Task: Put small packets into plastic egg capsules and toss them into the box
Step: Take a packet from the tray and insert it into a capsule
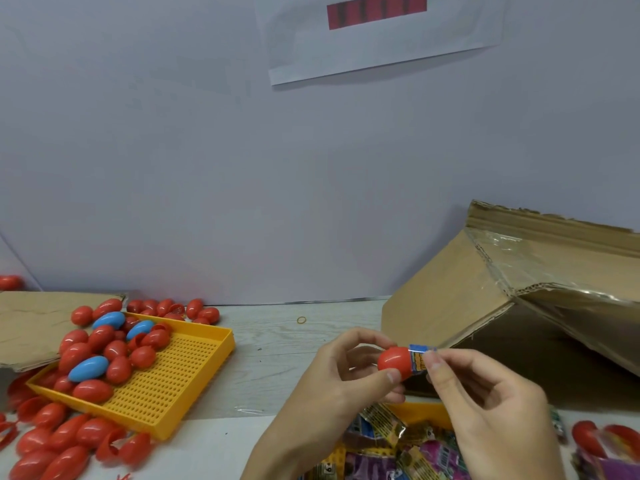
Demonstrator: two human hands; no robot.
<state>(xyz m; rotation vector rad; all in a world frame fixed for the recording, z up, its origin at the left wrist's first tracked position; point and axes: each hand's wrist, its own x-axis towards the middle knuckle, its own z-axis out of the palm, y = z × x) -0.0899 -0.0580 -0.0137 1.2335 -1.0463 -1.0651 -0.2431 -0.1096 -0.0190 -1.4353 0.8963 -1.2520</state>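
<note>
My left hand [341,372] grips a red egg capsule half [393,361] between thumb and fingers, its mouth turned to the right. My right hand [485,400] pinches a small blue and orange packet [419,358] that sticks partly out of that half. Both hands hover just in front of the open cardboard box [460,292], which lies tilted at the right. Below the hands a yellow tray [420,412] holds several colourful packets [398,445].
A second yellow perforated tray [180,379] at the left carries several red capsules [114,358] and three blue ones [88,368]. More red capsules lie loose around it and at the far right [588,436]. A cardboard flap [31,323] sits far left. A rubber band [301,319] lies on the table.
</note>
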